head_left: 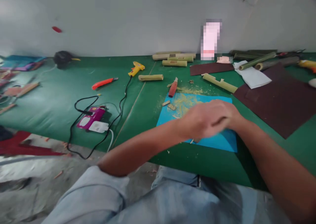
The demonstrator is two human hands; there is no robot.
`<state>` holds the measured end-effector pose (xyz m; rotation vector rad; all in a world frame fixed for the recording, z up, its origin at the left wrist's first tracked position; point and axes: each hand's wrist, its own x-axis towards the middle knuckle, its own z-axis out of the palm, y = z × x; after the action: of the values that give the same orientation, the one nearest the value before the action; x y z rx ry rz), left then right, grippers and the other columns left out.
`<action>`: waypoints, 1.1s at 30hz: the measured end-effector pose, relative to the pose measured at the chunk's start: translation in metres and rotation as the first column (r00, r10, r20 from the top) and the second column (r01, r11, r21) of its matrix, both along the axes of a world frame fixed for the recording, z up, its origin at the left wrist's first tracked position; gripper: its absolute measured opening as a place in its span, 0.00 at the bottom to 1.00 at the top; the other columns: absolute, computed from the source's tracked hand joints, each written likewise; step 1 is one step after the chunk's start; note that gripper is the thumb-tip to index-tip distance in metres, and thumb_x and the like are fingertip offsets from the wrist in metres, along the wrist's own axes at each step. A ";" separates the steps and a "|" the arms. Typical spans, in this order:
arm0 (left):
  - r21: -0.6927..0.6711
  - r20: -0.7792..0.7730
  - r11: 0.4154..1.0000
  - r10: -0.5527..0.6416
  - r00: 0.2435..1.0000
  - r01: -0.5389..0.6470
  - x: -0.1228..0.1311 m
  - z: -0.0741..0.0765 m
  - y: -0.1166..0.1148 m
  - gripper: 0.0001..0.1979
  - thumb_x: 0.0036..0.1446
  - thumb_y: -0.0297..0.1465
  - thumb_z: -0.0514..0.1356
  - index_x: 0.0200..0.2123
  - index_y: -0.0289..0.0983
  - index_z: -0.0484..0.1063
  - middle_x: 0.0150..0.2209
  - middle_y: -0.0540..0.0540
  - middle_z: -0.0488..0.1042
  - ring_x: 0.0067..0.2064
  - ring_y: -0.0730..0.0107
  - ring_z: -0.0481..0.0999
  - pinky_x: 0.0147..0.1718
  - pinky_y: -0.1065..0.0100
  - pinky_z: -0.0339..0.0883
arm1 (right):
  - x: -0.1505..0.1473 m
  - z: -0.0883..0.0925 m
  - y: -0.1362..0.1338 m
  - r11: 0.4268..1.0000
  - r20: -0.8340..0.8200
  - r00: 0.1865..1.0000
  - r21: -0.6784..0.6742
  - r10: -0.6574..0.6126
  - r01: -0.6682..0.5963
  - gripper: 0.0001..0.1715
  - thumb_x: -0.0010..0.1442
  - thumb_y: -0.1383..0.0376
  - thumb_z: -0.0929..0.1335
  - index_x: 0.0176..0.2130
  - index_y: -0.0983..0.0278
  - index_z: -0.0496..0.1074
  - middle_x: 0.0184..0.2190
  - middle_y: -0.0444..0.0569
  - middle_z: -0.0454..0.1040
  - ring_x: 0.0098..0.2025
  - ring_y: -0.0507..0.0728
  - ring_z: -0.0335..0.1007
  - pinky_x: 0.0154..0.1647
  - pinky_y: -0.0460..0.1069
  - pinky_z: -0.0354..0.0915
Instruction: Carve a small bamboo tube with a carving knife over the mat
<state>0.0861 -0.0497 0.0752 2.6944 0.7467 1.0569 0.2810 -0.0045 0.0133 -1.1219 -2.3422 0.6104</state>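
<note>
My left hand (196, 122) and my right hand (223, 110) are pressed together above a blue sheet (228, 143), both smeared by motion. Their fingers look closed around each other. A narrow dark strip shows between them, and I cannot make out what it is. Yellowish shavings (184, 103) lie scattered on the sheet and just past it. Left of my hands rest small wood chips (171, 107) and a red-handled blade tool (173, 88). Beyond the right side of the sheet lies a notched bamboo piece (219, 83).
Bamboo tubes (174, 63) line the back of the green table (133, 118). To the left are a yellow glue gun (136, 68) with its cord, a red utility knife (103, 83) and a purple power strip (92, 118). Brown sandpaper sheets (281, 102) and white paper (254, 77) lie right.
</note>
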 end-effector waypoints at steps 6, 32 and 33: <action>-0.141 0.145 0.980 0.163 0.976 -0.143 -0.052 -0.030 0.026 0.05 0.67 0.26 0.62 0.38 0.38 0.79 0.31 0.50 0.77 0.28 0.75 0.71 0.30 0.70 0.66 | -0.002 0.009 -0.003 1.000 0.037 0.999 -0.008 -0.018 0.019 0.11 0.54 0.58 0.75 0.39 0.57 0.77 0.41 0.48 0.81 0.44 0.62 0.77 0.41 0.54 0.66; -0.175 -0.070 0.985 -0.015 0.997 0.003 -0.071 -0.051 0.029 0.09 0.71 0.29 0.59 0.36 0.38 0.77 0.32 0.47 0.78 0.34 0.68 0.77 0.34 0.68 0.68 | -0.003 0.012 -0.003 1.000 0.076 0.997 -0.023 -0.013 0.015 0.10 0.56 0.58 0.75 0.38 0.57 0.77 0.41 0.47 0.81 0.44 0.61 0.75 0.40 0.53 0.62; -0.175 -0.083 0.984 -0.035 0.996 0.020 -0.071 -0.051 0.029 0.09 0.71 0.30 0.59 0.37 0.38 0.77 0.33 0.46 0.79 0.35 0.68 0.78 0.34 0.68 0.69 | -0.003 0.012 -0.003 1.000 0.077 0.997 -0.026 -0.015 0.017 0.10 0.56 0.58 0.74 0.38 0.57 0.77 0.41 0.47 0.81 0.44 0.61 0.75 0.40 0.53 0.62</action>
<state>0.0151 -0.0207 0.0239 2.6066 0.7753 0.8322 0.2776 -0.0077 0.0254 -1.1942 -2.3939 0.6040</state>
